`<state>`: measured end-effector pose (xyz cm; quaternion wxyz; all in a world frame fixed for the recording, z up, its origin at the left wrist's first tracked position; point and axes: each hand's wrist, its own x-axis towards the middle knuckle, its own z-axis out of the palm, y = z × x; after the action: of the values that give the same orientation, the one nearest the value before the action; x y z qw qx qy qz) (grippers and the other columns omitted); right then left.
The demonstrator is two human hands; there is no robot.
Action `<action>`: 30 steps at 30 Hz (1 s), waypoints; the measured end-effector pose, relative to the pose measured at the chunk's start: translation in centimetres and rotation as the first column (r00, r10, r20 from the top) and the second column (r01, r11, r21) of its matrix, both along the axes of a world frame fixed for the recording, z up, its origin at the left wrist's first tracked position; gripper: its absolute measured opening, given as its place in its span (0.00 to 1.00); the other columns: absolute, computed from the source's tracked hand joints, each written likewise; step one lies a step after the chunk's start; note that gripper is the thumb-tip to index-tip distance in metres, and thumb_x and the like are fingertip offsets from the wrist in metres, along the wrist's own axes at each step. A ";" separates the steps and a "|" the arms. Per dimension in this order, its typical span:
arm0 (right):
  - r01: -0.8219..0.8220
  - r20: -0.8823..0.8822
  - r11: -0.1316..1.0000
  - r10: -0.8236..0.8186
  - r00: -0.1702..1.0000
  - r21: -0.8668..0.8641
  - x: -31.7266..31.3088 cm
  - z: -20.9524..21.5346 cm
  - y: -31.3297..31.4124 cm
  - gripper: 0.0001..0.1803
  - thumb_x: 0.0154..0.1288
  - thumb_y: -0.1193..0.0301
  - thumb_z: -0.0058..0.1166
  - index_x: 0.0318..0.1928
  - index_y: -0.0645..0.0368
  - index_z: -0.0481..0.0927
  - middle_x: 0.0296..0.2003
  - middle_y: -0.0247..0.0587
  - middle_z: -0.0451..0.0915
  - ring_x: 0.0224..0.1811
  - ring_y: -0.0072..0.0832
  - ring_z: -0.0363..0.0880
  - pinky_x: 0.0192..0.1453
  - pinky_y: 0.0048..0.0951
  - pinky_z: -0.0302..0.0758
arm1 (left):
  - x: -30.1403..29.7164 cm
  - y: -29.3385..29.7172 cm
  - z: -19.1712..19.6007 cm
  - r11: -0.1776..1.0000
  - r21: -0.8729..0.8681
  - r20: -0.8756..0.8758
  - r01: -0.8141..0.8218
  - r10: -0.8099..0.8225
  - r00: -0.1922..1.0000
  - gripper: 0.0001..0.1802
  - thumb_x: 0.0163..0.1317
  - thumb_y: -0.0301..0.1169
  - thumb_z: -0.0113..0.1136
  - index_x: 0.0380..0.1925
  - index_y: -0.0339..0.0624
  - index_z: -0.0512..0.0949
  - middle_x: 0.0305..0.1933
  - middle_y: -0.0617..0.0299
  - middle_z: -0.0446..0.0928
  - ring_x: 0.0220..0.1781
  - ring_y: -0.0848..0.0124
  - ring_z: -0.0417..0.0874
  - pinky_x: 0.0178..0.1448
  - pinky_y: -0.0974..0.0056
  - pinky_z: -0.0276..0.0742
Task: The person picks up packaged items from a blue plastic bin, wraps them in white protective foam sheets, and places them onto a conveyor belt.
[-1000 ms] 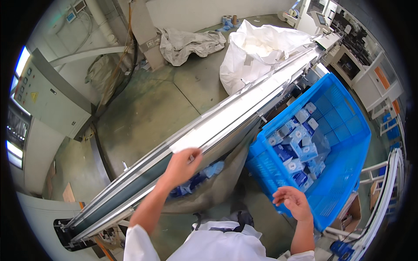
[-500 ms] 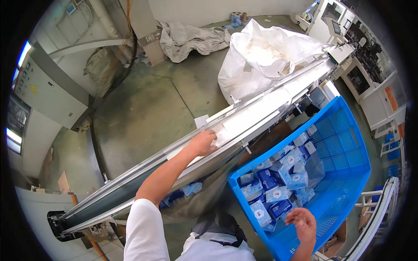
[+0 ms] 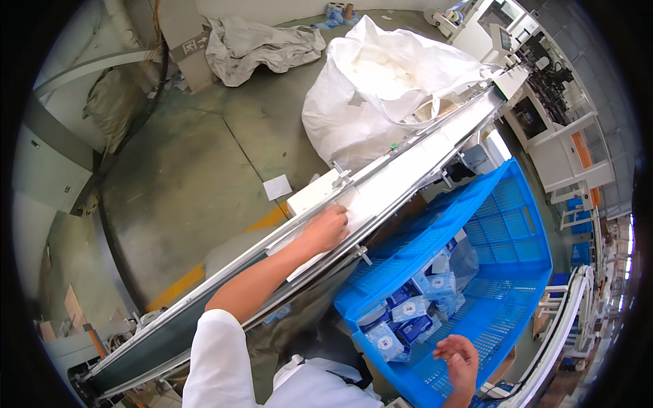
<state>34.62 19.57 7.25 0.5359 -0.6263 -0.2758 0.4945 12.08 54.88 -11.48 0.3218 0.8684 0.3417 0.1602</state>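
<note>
Head view: left hand rests on the conveyor, fingers curled over a white pack there; whether it grips cannot be told. Right hand hovers spread and empty above the blue crate, near the blue packs. Judged step: feeding packs onto the conveyor; the right hand must close on one.

Your crate is bright blue with a mesh pattern. Its packets are blue and white; your sleeve is white.

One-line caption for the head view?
Left hand rests on white packs on the conveyor; right hand hovers open above the blue crate of packets.
</note>
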 end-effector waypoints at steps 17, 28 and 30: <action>0.197 0.024 0.980 -0.197 0.980 0.017 0.3 1.1 -1.6 0.25 0.62 0.64 0.56 0.55 0.67 0.71 0.44 0.52 0.79 0.43 0.39 0.81 0.44 0.36 0.80 | 8.4 8.9 9.8 0.874 0.250 0.116 -0.417 0.401 0.909 0.06 0.60 0.28 0.50 0.29 0.36 0.72 0.26 0.44 0.78 0.29 0.46 0.80 0.34 0.47 0.76; 0.055 0.268 0.904 -0.184 0.946 0.425 -3.7 2.5 8.8 0.44 0.63 0.55 0.57 0.69 0.61 0.50 0.64 0.51 0.60 0.61 0.40 0.68 0.61 0.41 0.68 | 6.4 -6.0 20.4 0.440 -0.878 0.448 0.186 0.623 0.642 0.09 0.62 0.33 0.50 0.37 0.44 0.77 0.31 0.65 0.74 0.33 0.73 0.77 0.37 0.65 0.75; -0.151 0.213 0.840 0.043 0.976 0.521 -5.7 2.1 12.5 0.44 0.66 0.53 0.52 0.71 0.61 0.46 0.68 0.49 0.56 0.67 0.38 0.60 0.69 0.37 0.57 | 5.5 -12.5 20.0 0.038 -0.784 0.530 0.620 0.560 0.637 0.12 0.64 0.33 0.51 0.46 0.44 0.75 0.42 0.62 0.77 0.41 0.72 0.78 0.46 0.65 0.75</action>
<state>28.93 32.05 9.39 0.6339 -0.4822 -0.4845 0.3619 17.59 42.40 8.54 0.9384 0.2223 0.1505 0.2174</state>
